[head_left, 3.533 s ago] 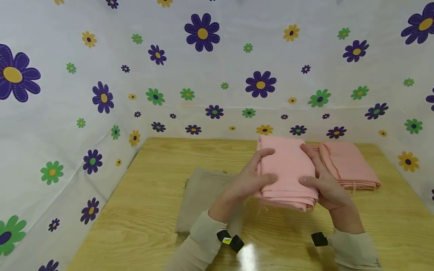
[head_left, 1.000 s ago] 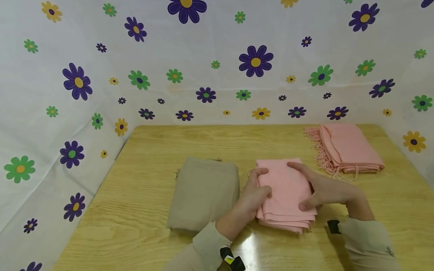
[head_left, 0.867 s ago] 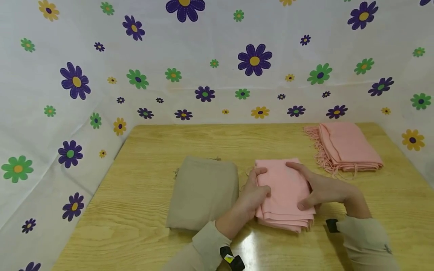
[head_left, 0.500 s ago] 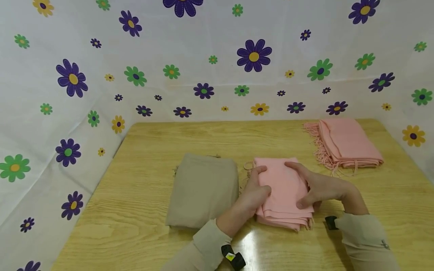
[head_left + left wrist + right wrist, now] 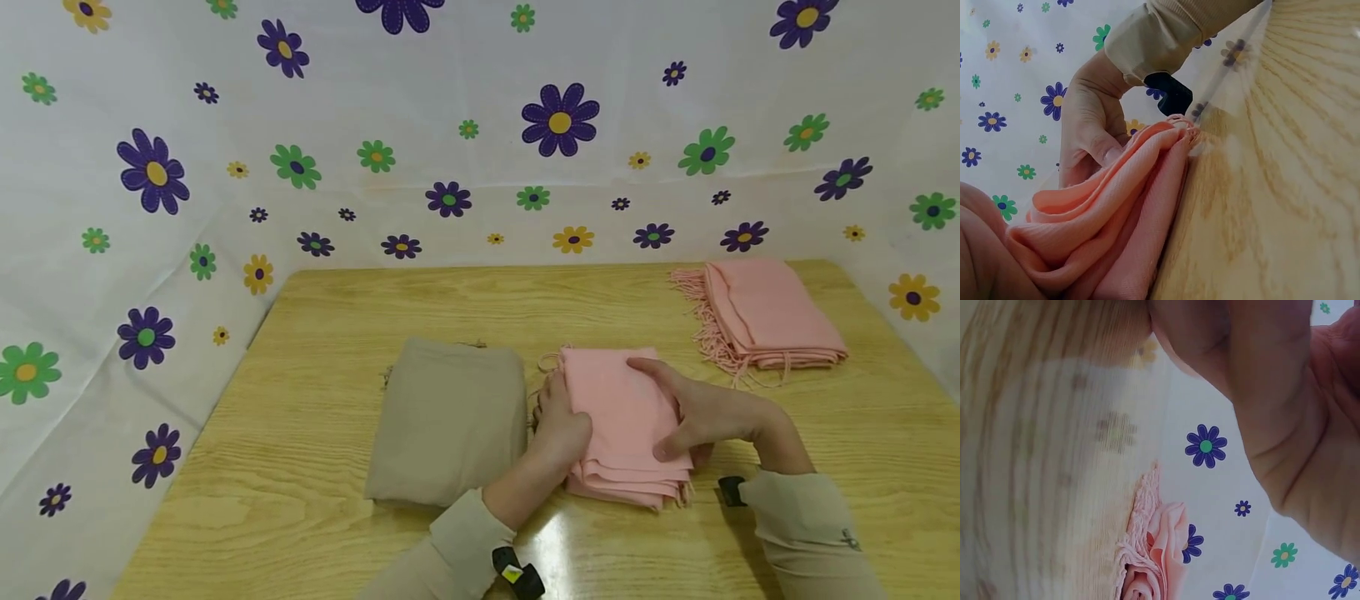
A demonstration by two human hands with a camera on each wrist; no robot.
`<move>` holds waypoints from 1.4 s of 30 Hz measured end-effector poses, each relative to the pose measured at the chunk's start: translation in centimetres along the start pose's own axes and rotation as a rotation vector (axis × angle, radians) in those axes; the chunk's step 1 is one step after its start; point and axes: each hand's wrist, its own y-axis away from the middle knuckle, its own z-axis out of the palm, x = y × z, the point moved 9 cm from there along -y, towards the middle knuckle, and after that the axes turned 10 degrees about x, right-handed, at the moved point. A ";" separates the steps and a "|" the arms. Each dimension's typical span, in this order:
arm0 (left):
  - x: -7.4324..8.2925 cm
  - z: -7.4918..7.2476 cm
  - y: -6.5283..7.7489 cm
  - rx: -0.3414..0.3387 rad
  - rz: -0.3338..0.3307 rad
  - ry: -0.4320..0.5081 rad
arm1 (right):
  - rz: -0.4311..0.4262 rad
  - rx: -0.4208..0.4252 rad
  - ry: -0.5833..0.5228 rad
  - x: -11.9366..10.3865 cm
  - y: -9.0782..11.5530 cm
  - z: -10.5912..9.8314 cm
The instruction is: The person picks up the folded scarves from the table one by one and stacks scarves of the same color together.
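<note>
A folded pink scarf (image 5: 618, 408) lies on the table in front of me, its layered folds toward me. My right hand (image 5: 712, 421) grips its right side, thumb on top near the front and index finger reaching to the back edge. At the left side, my left hand (image 5: 558, 429) touches the edge, its fingers beside the scarf rather than on top. In the left wrist view the scarf's rolled folds (image 5: 1110, 206) show between both hands. Just left of it lies a folded beige-grey cloth (image 5: 450, 425).
Another folded pink scarf (image 5: 772, 312) with a fringe lies at the back right of the wooden table (image 5: 285, 425). A white flower-print sheet (image 5: 465, 75) rises behind the table and along both sides.
The pink scarf came down from the air onto the table beside the beige-grey cloth. Since half a second ago, my left fingers have slipped off its top to its left side; the right hand kept its grip.
</note>
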 end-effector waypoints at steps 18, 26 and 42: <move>0.9 -0.4 -0.1 0.026 0.091 -0.132 | 0.021 -0.008 0.035 -0.7 -0.6 -0.4; -0.3 -1.0 -0.6 0.093 0.020 0.033 | 0.025 -0.005 0.019 -0.6 -0.9 -0.1; 0.6 0.5 1.7 0.028 0.308 -0.016 | 0.015 0.017 0.010 0.4 -0.4 0.1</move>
